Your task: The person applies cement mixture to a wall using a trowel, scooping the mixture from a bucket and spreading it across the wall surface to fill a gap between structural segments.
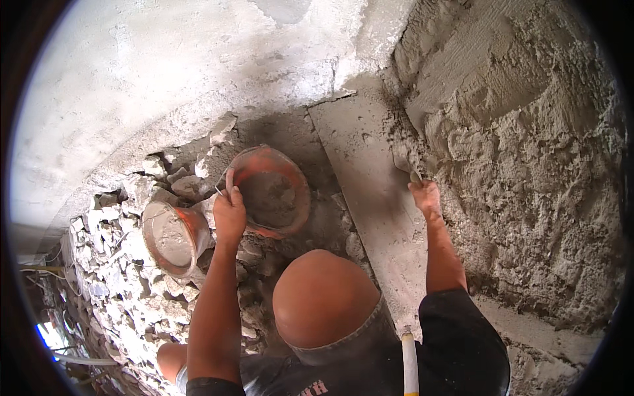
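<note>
While the left hand (230,210) grasps the larger bucket (302,188), perhaps steadying it, the right hand (424,197) clasps a trowel (415,176) at the right edge of the slab (364,171).

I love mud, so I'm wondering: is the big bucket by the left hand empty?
No, not empty: grey mix lies inside the big bucket. Orange inner wall shows above it, so it isn't brim-full.
</note>
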### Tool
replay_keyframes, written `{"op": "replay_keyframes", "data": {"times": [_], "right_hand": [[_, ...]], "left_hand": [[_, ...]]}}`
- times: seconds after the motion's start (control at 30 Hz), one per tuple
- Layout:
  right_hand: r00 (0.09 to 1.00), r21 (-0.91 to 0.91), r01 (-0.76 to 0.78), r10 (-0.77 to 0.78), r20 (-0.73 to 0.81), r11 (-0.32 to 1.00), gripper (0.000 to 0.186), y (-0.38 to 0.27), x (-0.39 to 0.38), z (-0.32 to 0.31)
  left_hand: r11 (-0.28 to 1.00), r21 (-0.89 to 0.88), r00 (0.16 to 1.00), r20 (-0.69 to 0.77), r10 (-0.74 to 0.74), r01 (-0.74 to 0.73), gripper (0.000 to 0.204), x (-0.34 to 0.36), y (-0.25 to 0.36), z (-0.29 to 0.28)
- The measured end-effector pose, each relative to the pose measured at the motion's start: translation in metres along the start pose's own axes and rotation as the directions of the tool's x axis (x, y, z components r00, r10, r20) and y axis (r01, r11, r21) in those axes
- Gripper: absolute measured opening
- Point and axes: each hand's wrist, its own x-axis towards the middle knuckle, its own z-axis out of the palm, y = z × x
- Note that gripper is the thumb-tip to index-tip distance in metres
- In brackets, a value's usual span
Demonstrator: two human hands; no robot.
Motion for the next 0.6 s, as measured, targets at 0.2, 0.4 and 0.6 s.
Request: {"op": "replay_keyframes", "data": {"times": [0.2,0.4,0.6], "right_hand": [[0.952,-0.357,0.266,-0.185,0.245,0.896,0.040,-0.158,-0.068,0.038],[0.740,0.235,-0.463,0.226,0.634,0.855,0.029,-0.145,-0.057,0.043],[0.678,0.227,-0.589,0.322,0.660,0.775,0.029,-0.116,0.035,0.054]], "left_hand": [[1.000,-0.002,0.989,-0.143,-0.023,0.023,0.042,-0.001,-0.018,-0.001],[0.996,-0.033,0.993,-0.084,-0.088,0.086,0.042,0.005,-0.003,0.006],[0.990,-0.031,0.986,-0.091,-0.136,0.134,0.041,0.003,-0.005,-0.003]]}}
